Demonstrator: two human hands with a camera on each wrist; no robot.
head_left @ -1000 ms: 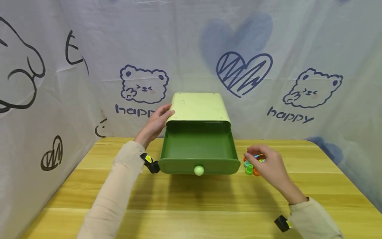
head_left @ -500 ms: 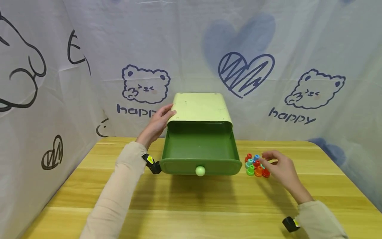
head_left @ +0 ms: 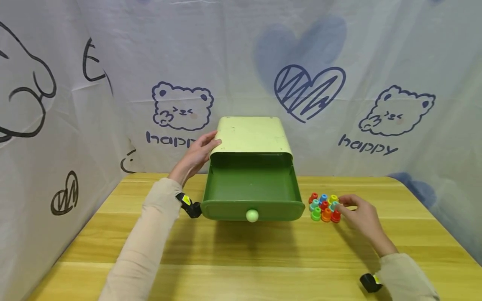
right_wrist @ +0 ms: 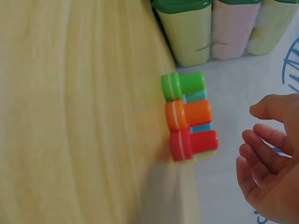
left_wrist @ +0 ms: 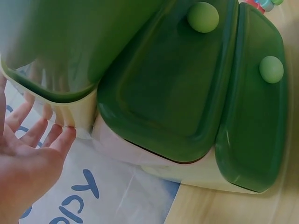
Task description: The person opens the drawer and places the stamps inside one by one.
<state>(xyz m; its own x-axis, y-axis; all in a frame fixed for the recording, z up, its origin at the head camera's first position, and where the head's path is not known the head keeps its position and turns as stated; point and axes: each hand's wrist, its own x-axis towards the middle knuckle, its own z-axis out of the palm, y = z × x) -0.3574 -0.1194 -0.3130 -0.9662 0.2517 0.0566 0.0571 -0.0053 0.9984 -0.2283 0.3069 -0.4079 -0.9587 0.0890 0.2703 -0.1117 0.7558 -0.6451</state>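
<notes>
A small cabinet of stacked drawers stands at the middle of the table, its top casing [head_left: 252, 134] pale yellow. The green top drawer [head_left: 250, 184] is pulled out, its bare floor showing. My left hand [head_left: 197, 154] rests against the casing's left side; in the left wrist view its fingertips [left_wrist: 67, 133] touch the wall. At the right stands a tight cluster of small toy stamps, among them a green stamp [right_wrist: 184, 85], an orange stamp [right_wrist: 189, 114] and a red stamp [right_wrist: 194, 144]. My right hand [head_left: 359, 213] hovers just right of the cluster, fingers loosely bent, holding nothing.
Two shut green drawers with round knobs lie below, the middle drawer [left_wrist: 163, 88] and the bottom drawer [left_wrist: 254, 107]. A printed cloth [head_left: 241, 62] hangs behind the wooden table [head_left: 263, 267] and along its sides.
My right hand has moved right, from over the stamps to beside them, so more of the cluster shows. My left hand and the drawer keep their places.
</notes>
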